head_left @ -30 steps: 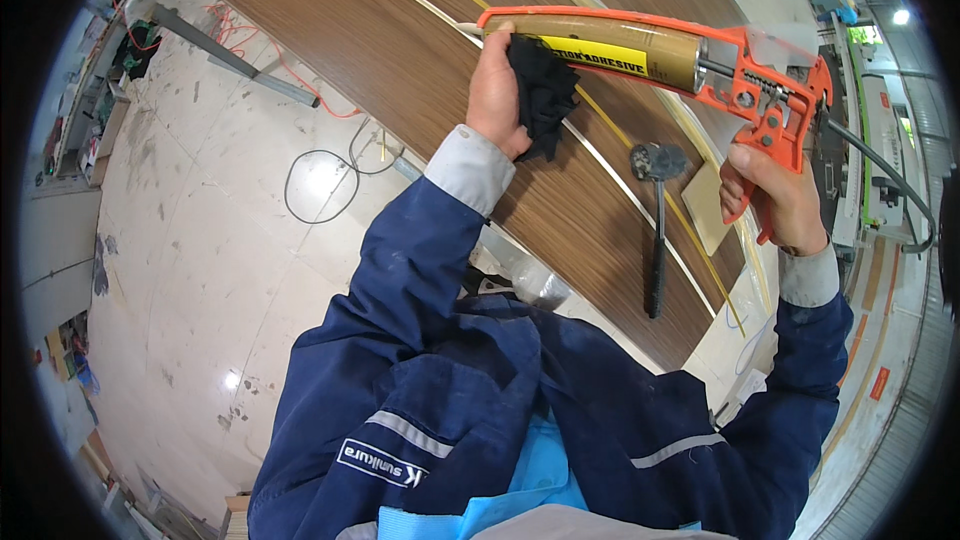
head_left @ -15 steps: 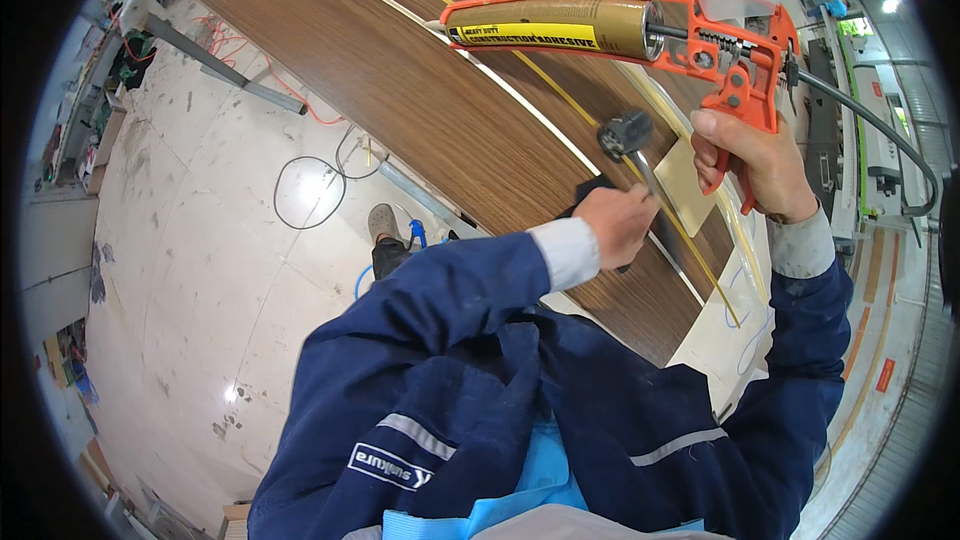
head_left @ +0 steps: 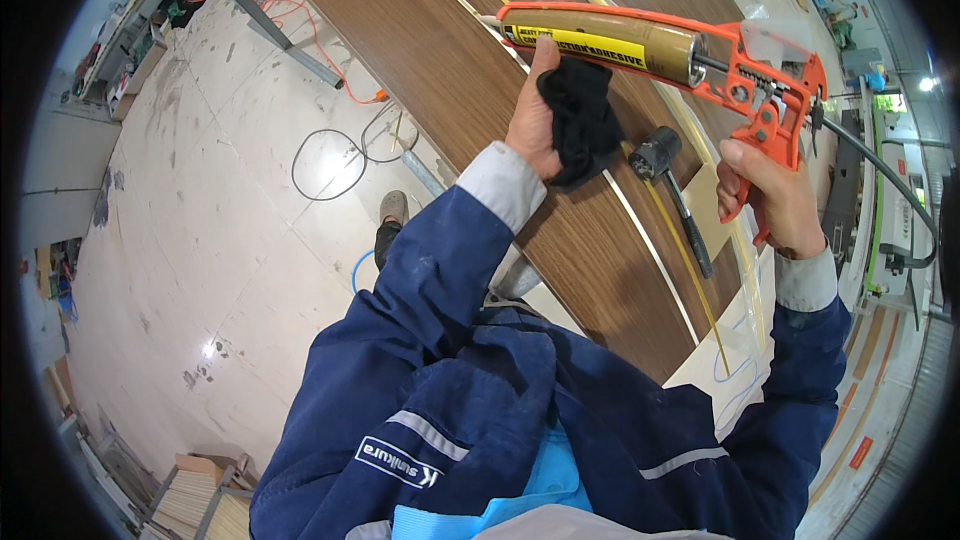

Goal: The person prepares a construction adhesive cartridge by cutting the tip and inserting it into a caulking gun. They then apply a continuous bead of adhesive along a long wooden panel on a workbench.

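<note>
My right hand (head_left: pixel 775 198) is wrapped round the handle of an orange caulking gun (head_left: pixel 768 130), its thumb on top and fingers at the trigger. In the gun sits a gold and yellow adhesive cartridge (head_left: pixel 600 38), its nozzle pointing left. A crumpled black cloth (head_left: pixel 582 120) is held in my left hand (head_left: pixel 535 120), whose thumb points up in front of the cartridge; whether it touches it I cannot tell. Below the gun a black-headed rubber mallet (head_left: pixel 675 195) lies on the brown wood-grain panels (head_left: pixel 470 70).
A white strip (head_left: pixel 655 250) and a yellow strip (head_left: pixel 690 280) run along the panels. Beside the mallet lies a beige flat piece (head_left: pixel 715 215). A dark hose (head_left: pixel 880 160) trails from the gun's rear. Cables (head_left: pixel 330 165) loop on the pale floor at left.
My left hand has let go of the mallet, now lying on the panels, and has moved up and left with the black cloth to the cartridge. My right hand still holds the gun.
</note>
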The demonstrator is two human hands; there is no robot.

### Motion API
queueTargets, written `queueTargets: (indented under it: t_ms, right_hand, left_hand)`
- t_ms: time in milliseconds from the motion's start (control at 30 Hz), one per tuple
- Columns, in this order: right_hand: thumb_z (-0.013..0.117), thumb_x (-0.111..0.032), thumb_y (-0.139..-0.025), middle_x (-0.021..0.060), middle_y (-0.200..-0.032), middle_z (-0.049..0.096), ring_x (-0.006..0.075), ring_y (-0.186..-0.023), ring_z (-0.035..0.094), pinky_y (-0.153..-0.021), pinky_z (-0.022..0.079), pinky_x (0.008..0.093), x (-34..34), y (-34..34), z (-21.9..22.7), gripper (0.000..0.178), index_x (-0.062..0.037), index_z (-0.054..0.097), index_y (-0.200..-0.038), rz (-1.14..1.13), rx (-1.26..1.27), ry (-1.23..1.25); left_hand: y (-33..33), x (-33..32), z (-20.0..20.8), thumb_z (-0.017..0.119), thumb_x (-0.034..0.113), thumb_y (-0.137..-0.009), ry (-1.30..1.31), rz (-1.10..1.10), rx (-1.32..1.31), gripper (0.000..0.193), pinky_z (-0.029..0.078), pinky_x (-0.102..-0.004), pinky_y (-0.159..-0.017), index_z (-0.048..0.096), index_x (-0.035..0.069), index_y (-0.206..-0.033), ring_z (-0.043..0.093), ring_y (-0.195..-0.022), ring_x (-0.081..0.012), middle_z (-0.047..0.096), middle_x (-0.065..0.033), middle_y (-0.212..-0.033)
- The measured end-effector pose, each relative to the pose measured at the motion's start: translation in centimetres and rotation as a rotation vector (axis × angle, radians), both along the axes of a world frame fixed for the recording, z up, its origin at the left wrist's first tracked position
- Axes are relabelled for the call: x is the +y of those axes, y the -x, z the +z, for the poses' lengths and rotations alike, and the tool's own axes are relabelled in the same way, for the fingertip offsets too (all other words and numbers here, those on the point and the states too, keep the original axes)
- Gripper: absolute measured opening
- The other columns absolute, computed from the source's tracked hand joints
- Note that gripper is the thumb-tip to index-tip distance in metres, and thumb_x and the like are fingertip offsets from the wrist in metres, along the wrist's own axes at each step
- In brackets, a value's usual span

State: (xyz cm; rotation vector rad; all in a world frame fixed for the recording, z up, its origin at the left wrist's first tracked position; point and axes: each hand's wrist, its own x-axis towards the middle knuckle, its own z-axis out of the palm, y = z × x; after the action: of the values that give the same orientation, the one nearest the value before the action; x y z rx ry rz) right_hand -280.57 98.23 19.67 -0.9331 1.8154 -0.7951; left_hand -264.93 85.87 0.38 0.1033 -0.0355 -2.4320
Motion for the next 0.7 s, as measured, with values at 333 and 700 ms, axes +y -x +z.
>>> queueTargets:
  t_ms: [333,700]
  right_hand:
    - [0.067,-0.024,-0.093,0.0045,-0.065,0.053,0.0156,-0.052,0.053,-0.051,0.051,0.0324,1.7,0.8,0.4,0.023,-0.0056,0.054,-0.096,-0.093,0.011,-0.063]
    - [0.067,-0.022,-0.092,0.0041,-0.063,0.052,0.0155,-0.051,0.054,-0.048,0.05,0.0319,5.5,1.5,1.2,0.023,-0.0033,0.056,-0.088,-0.151,0.007,-0.059]
  left_hand:
    - [2.2,-0.8,-0.3,0.072,0.06,-0.087,-0.059,0.079,-0.016,0.058,0.052,-0.0268,-0.053,0.064,0.007,-0.111,0.064,-0.069,-0.0139,0.067,-0.0055,-0.089]
    - [3.5,3.3,0.6,0.072,0.05,-0.091,-0.067,0.081,0.059,0.062,0.058,-0.0406,-0.093,0.059,0.001,-0.126,0.068,-0.106,-0.0262,0.068,-0.0154,-0.118]
